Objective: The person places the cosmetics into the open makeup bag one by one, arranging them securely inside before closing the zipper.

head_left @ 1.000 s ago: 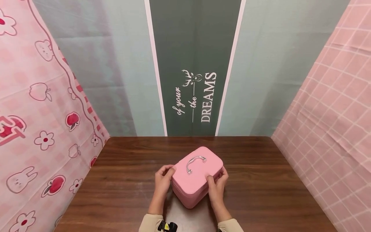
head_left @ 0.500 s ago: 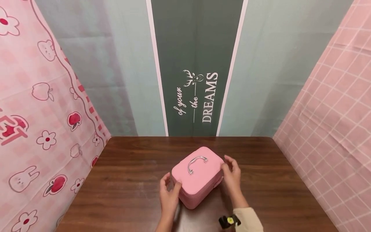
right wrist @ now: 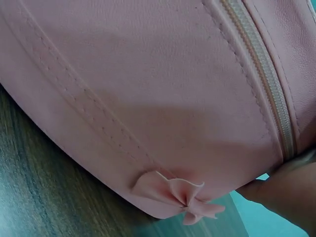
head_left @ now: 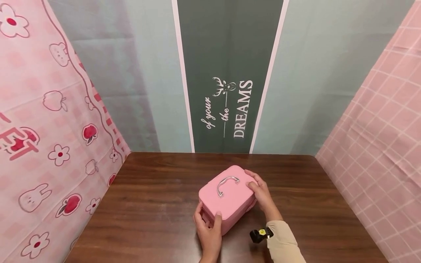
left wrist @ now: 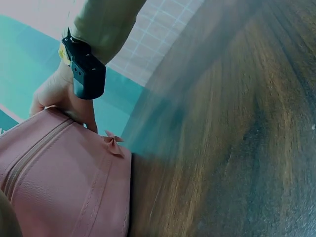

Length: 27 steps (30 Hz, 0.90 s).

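Observation:
A pink zippered cosmetic case (head_left: 227,204) with a silver handle (head_left: 227,184) on its lid sits turned at an angle on the wooden table. At its near left corner, my left hand (head_left: 209,232) grips it, thumb on the lid's edge and fingers against the side. My right hand (head_left: 261,188) holds the far right corner, its thumb likewise on top. The right wrist view shows the closed zipper (right wrist: 266,79) and a pink bow (right wrist: 180,195) low on the side, with part of a finger (right wrist: 289,192) at the right. The case's far sides are hidden.
The brown table (head_left: 158,204) surrounds the case. Patterned pink cloth (head_left: 62,153) hangs at the left, checked pink cloth (head_left: 378,146) at the right, and a green curtain (head_left: 227,73) at the back. A black wrist camera (head_left: 261,233) sits by the right sleeve.
My left hand has slid from the case's left side round to its near corner. The right hand has moved from the near side up to the far right corner. The case stays put.

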Each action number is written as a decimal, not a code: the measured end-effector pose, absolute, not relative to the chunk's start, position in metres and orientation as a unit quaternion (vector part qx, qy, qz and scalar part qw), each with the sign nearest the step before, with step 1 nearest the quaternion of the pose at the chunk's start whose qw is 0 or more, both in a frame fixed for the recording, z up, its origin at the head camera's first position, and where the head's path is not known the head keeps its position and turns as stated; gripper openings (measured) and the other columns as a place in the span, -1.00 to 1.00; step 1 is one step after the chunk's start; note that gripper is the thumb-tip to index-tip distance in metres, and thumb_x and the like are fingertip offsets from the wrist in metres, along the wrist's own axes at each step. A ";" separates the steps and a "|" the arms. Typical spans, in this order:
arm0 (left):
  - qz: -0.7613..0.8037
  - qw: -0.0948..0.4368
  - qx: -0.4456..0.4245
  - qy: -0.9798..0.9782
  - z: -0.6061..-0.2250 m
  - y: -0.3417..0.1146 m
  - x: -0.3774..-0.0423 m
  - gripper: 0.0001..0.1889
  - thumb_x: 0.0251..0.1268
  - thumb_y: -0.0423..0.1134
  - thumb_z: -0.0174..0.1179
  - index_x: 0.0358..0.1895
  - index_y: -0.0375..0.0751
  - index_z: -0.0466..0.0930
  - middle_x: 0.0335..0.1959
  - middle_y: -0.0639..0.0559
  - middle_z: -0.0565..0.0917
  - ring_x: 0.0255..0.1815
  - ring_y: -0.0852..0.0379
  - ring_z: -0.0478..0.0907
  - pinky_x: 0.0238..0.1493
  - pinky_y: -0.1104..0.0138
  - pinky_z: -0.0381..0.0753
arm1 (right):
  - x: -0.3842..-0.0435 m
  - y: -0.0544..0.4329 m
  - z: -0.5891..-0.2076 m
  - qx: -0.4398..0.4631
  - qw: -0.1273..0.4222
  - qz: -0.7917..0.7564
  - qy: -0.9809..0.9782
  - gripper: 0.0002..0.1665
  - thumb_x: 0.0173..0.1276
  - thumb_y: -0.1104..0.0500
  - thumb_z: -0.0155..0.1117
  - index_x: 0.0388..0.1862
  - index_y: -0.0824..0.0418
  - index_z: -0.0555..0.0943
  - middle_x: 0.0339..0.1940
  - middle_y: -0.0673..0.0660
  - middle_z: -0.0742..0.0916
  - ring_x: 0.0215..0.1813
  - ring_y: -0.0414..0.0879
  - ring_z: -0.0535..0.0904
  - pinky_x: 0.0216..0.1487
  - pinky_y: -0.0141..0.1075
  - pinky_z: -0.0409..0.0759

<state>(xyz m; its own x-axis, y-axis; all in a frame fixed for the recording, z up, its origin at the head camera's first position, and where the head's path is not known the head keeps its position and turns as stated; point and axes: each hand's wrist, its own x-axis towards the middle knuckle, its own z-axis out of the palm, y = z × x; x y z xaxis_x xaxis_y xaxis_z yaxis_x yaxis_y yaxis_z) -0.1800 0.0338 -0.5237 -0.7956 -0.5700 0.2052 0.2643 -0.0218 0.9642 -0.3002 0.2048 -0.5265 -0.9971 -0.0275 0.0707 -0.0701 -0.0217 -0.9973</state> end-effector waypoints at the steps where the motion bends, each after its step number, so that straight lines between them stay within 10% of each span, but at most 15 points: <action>1: -0.704 0.296 0.118 -0.635 -0.523 0.033 -0.180 -0.37 -0.01 -0.56 0.27 0.20 -0.41 0.26 0.14 -0.23 0.33 0.10 -0.13 0.35 -0.08 0.33 0.48 | -0.300 0.205 -0.527 0.036 0.014 0.714 -0.699 -0.48 0.32 0.32 -0.01 0.29 0.25 0.37 0.31 0.20 0.40 0.31 0.09 0.22 0.28 0.04 0.07; 10: -0.716 0.240 0.082 -0.651 -0.537 0.003 -0.202 -0.46 0.09 -0.42 0.26 0.20 -0.30 0.34 0.09 -0.18 0.42 0.09 -0.09 0.40 -0.03 0.12 0.48 | -0.287 0.198 -0.524 -0.002 0.027 0.712 -0.701 -0.42 0.36 0.29 -0.05 0.38 0.22 0.24 0.37 0.19 0.31 0.35 0.06 0.14 0.31 0.01 0.01; 18: -0.757 0.163 0.097 -0.626 -0.529 -0.025 -0.226 -0.66 0.18 -0.34 0.24 0.01 -0.41 0.51 -0.10 -0.17 0.56 -0.12 -0.03 0.52 -0.15 0.31 0.51 | -0.259 0.183 -0.526 -0.047 0.105 0.706 -0.699 -0.35 0.31 0.33 -0.08 0.41 0.23 0.18 0.39 0.21 0.30 0.35 0.02 0.14 0.30 -0.10 0.04; 22: -0.748 0.135 0.116 -0.640 -0.529 -0.035 -0.236 -0.70 0.21 -0.27 0.23 -0.05 -0.39 0.57 -0.28 -0.07 0.60 -0.38 0.14 0.48 -0.43 0.33 0.48 | -0.236 0.171 -0.520 -0.062 0.141 0.681 -0.715 -0.31 0.30 0.33 -0.07 0.44 0.21 0.14 0.39 0.28 0.26 0.30 0.13 0.18 -0.14 -0.08 0.54; 27: -0.742 0.121 0.130 -0.646 -0.528 -0.038 -0.242 -0.70 0.21 -0.22 0.24 -0.07 -0.34 0.60 -0.36 -0.03 0.59 -0.44 0.17 0.43 -0.44 0.31 0.46 | -0.231 0.168 -0.527 -0.056 0.166 0.661 -0.730 -0.31 0.30 0.27 -0.03 0.44 0.18 0.14 0.37 0.30 0.27 0.27 0.17 0.20 -0.52 0.09 0.56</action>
<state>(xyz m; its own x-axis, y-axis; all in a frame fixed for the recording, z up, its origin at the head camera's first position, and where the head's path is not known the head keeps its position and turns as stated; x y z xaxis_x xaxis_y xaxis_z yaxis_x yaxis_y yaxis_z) -0.2419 -0.0379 -0.5276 -0.9372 -0.3468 -0.0366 0.0113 -0.1350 0.9908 -0.2314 0.1677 -0.5273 -0.9384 0.3014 0.1688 -0.1383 0.1201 -0.9831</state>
